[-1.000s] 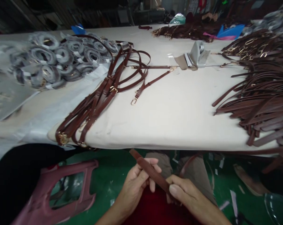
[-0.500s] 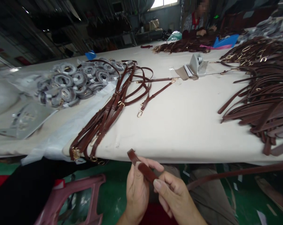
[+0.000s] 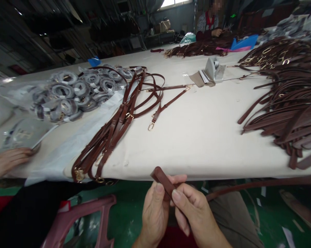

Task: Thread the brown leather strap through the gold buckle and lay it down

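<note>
Both hands grip a brown leather strap [image 3: 165,181] just in front of the table's near edge. Its end is bent back on itself in a loop at the top. My left hand [image 3: 155,210] pinches the loop's side, thumb on the leather. My right hand [image 3: 193,206] presses the folded strap between thumb and fingers, close beside the left. A long tail of strap [image 3: 248,185] runs off to the right from behind my right hand. On the table to the left, a bundle of brown straps with gold buckles [image 3: 116,127] hangs slightly over the edge.
Plastic-wrapped strap coils [image 3: 64,90] cover the left of the table [image 3: 196,137]. A tape dispenser [image 3: 212,70] stands farther back. Loose brown straps [image 3: 287,117] pile up at right. Another person's hand [image 3: 11,160] rests at far left; a co-worker [image 3: 209,26] sits beyond. A pink stool [image 3: 78,213] stands below.
The strap's end has been folded over into a closer loop between my hands. Another person's hand has come in at the far left, on the plastic bag. The view has shifted slightly.
</note>
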A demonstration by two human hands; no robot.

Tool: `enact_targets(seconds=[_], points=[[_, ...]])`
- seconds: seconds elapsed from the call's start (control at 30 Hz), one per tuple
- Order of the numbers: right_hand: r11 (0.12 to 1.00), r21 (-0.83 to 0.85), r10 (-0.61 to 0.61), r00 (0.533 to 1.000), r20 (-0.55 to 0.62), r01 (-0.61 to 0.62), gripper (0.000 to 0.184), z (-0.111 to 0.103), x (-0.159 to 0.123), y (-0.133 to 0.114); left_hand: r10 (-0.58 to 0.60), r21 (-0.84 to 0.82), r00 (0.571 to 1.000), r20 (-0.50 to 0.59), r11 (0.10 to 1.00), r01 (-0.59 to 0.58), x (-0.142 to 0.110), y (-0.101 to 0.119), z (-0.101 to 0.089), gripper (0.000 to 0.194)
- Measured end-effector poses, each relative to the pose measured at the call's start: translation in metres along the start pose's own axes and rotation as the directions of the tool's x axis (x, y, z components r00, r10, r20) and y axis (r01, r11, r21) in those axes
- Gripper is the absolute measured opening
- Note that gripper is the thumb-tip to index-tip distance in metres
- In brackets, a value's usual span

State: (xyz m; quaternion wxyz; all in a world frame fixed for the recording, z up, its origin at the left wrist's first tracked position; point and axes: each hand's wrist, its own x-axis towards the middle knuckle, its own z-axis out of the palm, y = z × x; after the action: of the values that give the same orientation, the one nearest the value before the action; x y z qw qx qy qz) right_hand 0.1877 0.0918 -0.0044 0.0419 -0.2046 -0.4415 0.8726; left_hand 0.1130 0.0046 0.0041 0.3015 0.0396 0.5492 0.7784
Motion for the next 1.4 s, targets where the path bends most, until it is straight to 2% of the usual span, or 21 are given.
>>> enact_targets(seconds=[0.2, 0.27, 0.37, 0.5, 0.6, 0.7, 0.83, 1.03, 1.2, 1.27, 1.4], points=[[0.989, -0.094, 0.112, 0.994, -0.014, -0.113, 0.061, -0.012, -0.013, 0.006, 0.061, -0.104, 0.994, -0.095, 0.992, -0.071, 0.011, 0.010, 0.007, 0.039], [0.982, -0.135, 0.130, 0.991, -0.012, -0.130, 0.063, -0.014, -0.016, 0.008, 0.059, -0.109, 0.994, -0.092, 0.992, -0.069, 0.012, 0.012, 0.007, 0.040], [0.970, -0.215, 0.124, 0.992, 0.038, -0.113, 0.062, -0.017, -0.015, 0.009, 0.010, -0.070, 0.999, -0.033, 0.997, -0.013, 0.013, 0.013, 0.004, 0.038], [0.975, -0.218, 0.058, 0.992, 0.111, -0.033, 0.055, -0.013, -0.006, 0.003, -0.022, 0.006, 0.999, 0.048, 1.000, 0.021, 0.013, 0.014, 0.000, 0.033], [0.974, -0.223, 0.042, 0.998, 0.050, -0.030, 0.055, -0.006, 0.000, -0.002, -0.051, -0.033, 0.996, 0.068, 0.998, 0.053, 0.011, 0.017, 0.001, 0.036], [0.956, -0.291, 0.029, 0.999, -0.025, -0.035, 0.053, 0.000, 0.002, -0.002, -0.064, -0.109, 0.997, 0.040, 0.992, 0.068, 0.009, 0.021, 0.008, 0.042], [0.933, -0.356, -0.077, 0.994, -0.071, 0.047, 0.047, 0.005, 0.000, 0.002, -0.013, -0.111, 1.000, -0.029, 0.994, 0.010, 0.006, 0.018, 0.018, 0.034], [0.859, -0.461, -0.320, 0.937, -0.144, 0.223, 0.043, 0.010, -0.001, 0.021, -0.010, -0.101, 0.999, -0.040, 0.995, 0.006, 0.002, 0.010, 0.025, 0.029], [0.804, -0.512, -0.419, 0.898, -0.131, 0.301, 0.040, 0.011, 0.000, 0.011, -0.023, -0.080, 0.997, -0.068, 0.997, 0.017, -0.001, 0.008, 0.029, 0.029], [0.797, -0.514, -0.428, 0.897, -0.108, 0.318, 0.036, 0.010, 0.000, 0.006, -0.025, -0.086, 0.997, -0.073, 0.996, 0.019, -0.002, 0.006, 0.029, 0.030], [0.839, -0.450, -0.385, 0.919, -0.090, 0.307, 0.031, 0.008, -0.001, 0.007, -0.018, -0.094, 0.998, -0.063, 0.995, 0.012, -0.006, 0.002, 0.029, 0.030]])
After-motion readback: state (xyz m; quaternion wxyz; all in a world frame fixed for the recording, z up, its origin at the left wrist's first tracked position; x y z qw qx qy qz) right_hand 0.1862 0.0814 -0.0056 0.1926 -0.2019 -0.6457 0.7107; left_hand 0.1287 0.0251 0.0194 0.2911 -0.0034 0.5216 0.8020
